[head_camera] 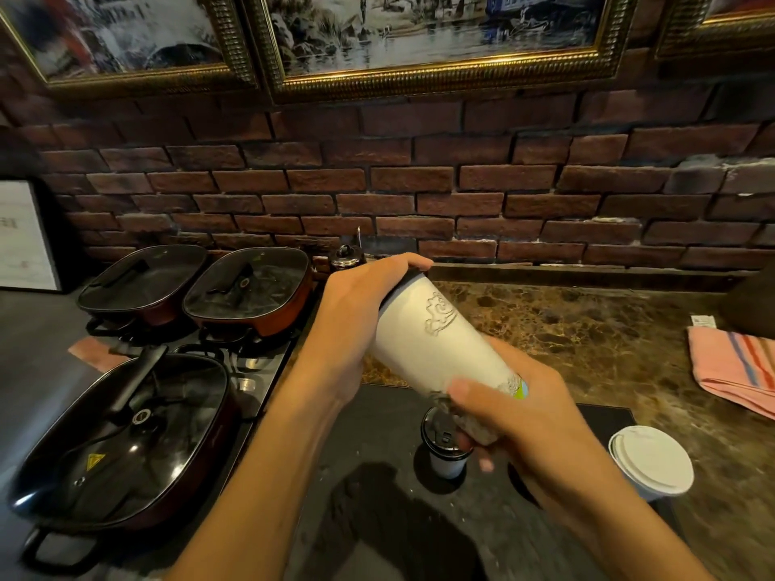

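I hold a tall white paper cup (436, 337) tilted in the air, its dark-lidded top pointing up and away to the left. My left hand (360, 304) wraps over the lidded top end. My right hand (511, 417) grips the cup's lower end, fingers curled round it. Just below the cup, a small cup with a black lid (446, 448) stands on a black mat (377, 475). A second cup with a white lid (652, 461) stands at the mat's right edge.
Three dark lidded pans (126, 438) (142, 283) (249, 291) sit on a gas hob at the left. A pink striped towel (734, 371) lies on the brown marble counter (587, 329) at the right. A brick wall with framed pictures stands behind.
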Available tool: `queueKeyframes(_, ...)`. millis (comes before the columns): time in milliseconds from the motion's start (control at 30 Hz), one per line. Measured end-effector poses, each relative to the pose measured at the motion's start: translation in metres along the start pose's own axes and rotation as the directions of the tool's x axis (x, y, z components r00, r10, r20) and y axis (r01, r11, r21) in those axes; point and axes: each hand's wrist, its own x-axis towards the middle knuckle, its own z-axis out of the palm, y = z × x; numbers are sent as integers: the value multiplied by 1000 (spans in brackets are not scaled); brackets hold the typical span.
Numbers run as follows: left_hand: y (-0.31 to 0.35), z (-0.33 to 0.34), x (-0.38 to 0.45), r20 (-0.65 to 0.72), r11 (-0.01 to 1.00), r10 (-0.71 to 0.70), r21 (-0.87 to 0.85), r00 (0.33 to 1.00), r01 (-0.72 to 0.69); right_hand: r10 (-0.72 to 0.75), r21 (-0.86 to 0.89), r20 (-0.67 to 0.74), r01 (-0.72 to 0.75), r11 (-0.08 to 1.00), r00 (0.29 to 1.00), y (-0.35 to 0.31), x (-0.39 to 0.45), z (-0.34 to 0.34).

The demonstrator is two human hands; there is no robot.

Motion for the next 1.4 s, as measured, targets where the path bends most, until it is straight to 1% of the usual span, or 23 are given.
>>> queueKeyframes(67,-3,-1,-1,6,1000,4,19,1000,-4,138,237,103,-159,958,985,2,-3,1)
queueKeyframes(100,-4,-1,-2,1,1000,-2,29,1000,2,148,268,118,-175,947,982,3,-3,2)
queueKeyframes(167,-4,-2,0,-43,998,-38,39,998,39,89,124,75,-98,987,993,2,-2,4)
queueKeyframes(200,-3,-3,0,-70,997,-61,48,996,65,0,-83,29,3,997,1000,1,-1,4)
queueKeyframes(233,-4,-3,1,-90,995,-82,56,993,87,-141,-358,1,132,925,990,1,-1,2)
queueKeyframes(300,-5,-2,0,-104,992,-112,52,988,117,-434,-768,125,364,528,892,7,-2,-1)
queueKeyframes(333,-6,-2,-1,-104,991,-116,47,988,122,-496,-835,187,403,375,848,11,-4,-1)
queueKeyframes(400,-7,-3,-2,-67,995,-88,39,994,90,-536,-861,188,400,313,823,16,-7,0)
queueKeyframes(433,-8,-4,-3,-36,998,-59,34,998,60,-531,-838,142,388,385,835,18,-9,2)
queueKeyframes(467,-7,-5,-4,-9,999,-30,30,1000,30,-486,-763,65,357,538,871,17,-10,4)
queueKeyframes(533,-5,-8,-5,33,1000,6,30,999,-7,-239,-361,-14,218,907,971,12,-11,6)
queueKeyframes(567,-5,-8,-6,46,999,15,34,999,-17,-109,-121,46,114,986,993,11,-12,5)
queueKeyframes(633,-3,-8,-6,62,998,26,54,998,-29,64,148,159,-88,985,985,9,-12,4)
queueKeyframes(700,-1,-6,-5,44,997,15,75,999,-19,99,186,173,-131,974,980,6,-11,4)
queueKeyframes(733,-1,-6,-4,21,997,1,77,1000,-2,65,105,131,-79,991,989,4,-10,5)
queueKeyframes(800,-3,-5,-1,-18,996,-29,81,999,30,-121,-309,10,118,944,993,1,-8,6)
queueKeyframes(867,-5,-4,0,-35,995,-44,83,998,47,-316,-705,27,242,667,949,0,-10,5)
queueKeyframes(900,-5,-4,0,-33,996,-45,81,998,47,-351,-783,58,260,564,935,1,-11,5)
queueKeyframes(967,-5,-2,-1,-4,997,-31,74,1000,31,-376,-808,70,274,522,924,3,-15,6)
queueKeyframes(1067,-3,-1,-2,54,998,12,53,998,-15,-383,-702,-16,262,662,924,6,-18,6)
queueKeyframes(1167,-3,-2,-4,88,998,50,34,995,-54,-266,-483,-50,210,850,963,2,-20,5)
queueKeyframes(1300,-7,-2,-6,105,995,101,7,989,-102,-167,-253,33,170,952,985,-4,-19,1)
queueKeyframes(1400,-9,-3,-7,122,993,119,-12,985,-119,-42,-69,72,46,997,997,-3,-17,-1)
